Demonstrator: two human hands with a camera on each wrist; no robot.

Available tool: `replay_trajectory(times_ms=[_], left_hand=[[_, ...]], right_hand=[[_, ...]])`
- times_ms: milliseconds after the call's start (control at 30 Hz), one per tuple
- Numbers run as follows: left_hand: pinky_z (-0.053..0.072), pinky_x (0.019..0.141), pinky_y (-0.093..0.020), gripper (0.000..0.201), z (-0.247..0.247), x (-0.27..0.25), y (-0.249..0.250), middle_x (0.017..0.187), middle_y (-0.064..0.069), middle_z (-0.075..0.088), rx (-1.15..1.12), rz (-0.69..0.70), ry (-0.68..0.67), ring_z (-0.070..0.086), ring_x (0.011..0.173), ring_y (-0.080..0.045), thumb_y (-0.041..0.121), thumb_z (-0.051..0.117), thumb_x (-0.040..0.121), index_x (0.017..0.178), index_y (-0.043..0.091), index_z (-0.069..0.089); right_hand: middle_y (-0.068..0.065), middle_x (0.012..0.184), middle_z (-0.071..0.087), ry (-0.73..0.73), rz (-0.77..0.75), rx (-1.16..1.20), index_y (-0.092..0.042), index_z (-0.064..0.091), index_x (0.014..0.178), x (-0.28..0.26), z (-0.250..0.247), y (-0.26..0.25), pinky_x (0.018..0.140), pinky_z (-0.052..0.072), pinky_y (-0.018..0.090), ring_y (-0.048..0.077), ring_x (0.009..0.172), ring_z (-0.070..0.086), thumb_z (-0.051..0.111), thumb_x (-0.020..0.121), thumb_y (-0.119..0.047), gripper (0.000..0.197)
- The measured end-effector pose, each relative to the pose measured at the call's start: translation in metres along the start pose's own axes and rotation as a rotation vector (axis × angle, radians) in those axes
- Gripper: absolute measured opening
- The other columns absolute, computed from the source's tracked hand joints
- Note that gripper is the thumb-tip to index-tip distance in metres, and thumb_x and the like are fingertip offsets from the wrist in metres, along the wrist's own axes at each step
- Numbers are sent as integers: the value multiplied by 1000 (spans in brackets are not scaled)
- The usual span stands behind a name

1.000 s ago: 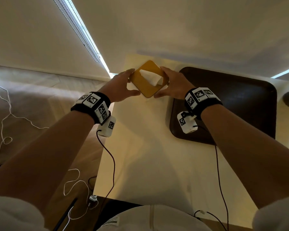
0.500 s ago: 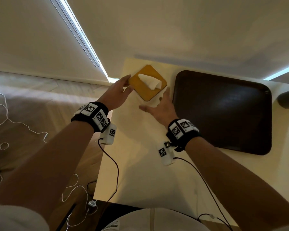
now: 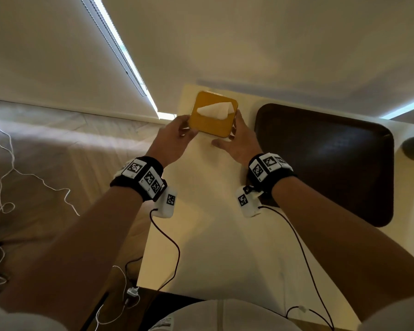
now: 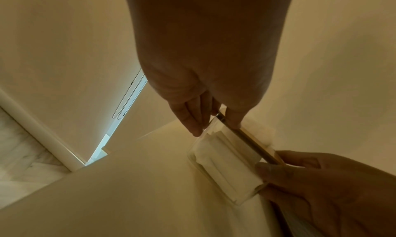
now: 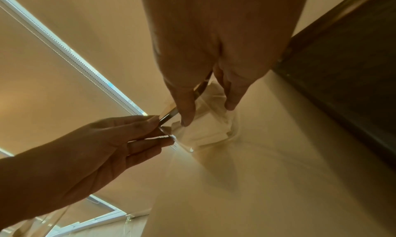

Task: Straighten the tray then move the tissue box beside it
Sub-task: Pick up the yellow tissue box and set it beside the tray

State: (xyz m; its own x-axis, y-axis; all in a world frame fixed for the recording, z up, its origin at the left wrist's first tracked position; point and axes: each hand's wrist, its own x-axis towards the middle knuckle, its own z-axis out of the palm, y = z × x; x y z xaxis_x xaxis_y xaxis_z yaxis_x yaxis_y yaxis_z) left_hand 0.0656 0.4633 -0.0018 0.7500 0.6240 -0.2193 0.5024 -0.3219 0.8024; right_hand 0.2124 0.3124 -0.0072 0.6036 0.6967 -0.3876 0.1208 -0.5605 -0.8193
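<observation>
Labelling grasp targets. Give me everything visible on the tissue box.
The tissue box is square with rounded corners: an amber-yellow lid over clear, plastic-looking walls showing stacked white tissues. One white tissue sticks out of the lid's opening. It sits at the far end of the cream table, left of the dark tray, not touching it. The left hand holds its near-left corner and the right hand its near-right, thumbs and fingers on the sides.
</observation>
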Motion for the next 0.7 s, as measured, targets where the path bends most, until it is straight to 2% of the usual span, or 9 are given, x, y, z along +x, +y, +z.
replay_trajectory(times_ms=[100, 167, 233, 333, 533, 700], left_hand=[[46, 86, -14, 41, 6, -2, 0, 116, 4, 70, -27, -20, 16, 66, 100, -3, 34, 64, 92, 130, 22, 56], [43, 84, -10, 40, 8, -3, 2, 116, 4, 70, -29, -24, 27, 66, 100, -4, 32, 64, 92, 130, 22, 56], [43, 84, -9, 40, 8, -2, 4, 116, 4, 70, -28, -20, 36, 66, 100, -4, 32, 64, 92, 130, 23, 56], [47, 90, -18, 41, 9, -2, 6, 117, 2, 70, -43, -20, 38, 67, 101, -6, 31, 64, 92, 131, 22, 56], [39, 76, 0, 40, 9, -3, 7, 114, 6, 69, -25, -22, 37, 64, 96, -2, 32, 64, 92, 131, 24, 56], [39, 77, -1, 41, 9, -4, 8, 118, 3, 69, -13, -11, 30, 63, 98, -3, 32, 63, 93, 132, 23, 55]], right_hand=[[0, 133, 56, -3, -50, -9, -24, 19, 150, 7, -11, 0, 101, 48, 40, 20, 121, 55, 84, 74, -28, 99], [1, 135, 55, -4, -70, -8, -22, 20, 151, 8, -15, 0, 101, 47, 35, 20, 122, 54, 82, 77, -24, 96], [1, 136, 54, 6, -73, -5, -23, 20, 151, 9, -15, 1, 102, 47, 36, 19, 123, 53, 82, 77, -25, 96], [1, 136, 56, 19, -74, 2, -24, 21, 151, 9, -14, 2, 102, 48, 40, 19, 123, 54, 82, 76, -26, 96], [3, 139, 54, 15, -76, -1, -23, 18, 152, 10, -14, 5, 103, 47, 40, 21, 125, 53, 81, 78, -27, 97], [2, 139, 52, 14, -94, -6, -23, 17, 152, 8, -16, 4, 103, 47, 39, 21, 125, 52, 80, 79, -26, 96]])
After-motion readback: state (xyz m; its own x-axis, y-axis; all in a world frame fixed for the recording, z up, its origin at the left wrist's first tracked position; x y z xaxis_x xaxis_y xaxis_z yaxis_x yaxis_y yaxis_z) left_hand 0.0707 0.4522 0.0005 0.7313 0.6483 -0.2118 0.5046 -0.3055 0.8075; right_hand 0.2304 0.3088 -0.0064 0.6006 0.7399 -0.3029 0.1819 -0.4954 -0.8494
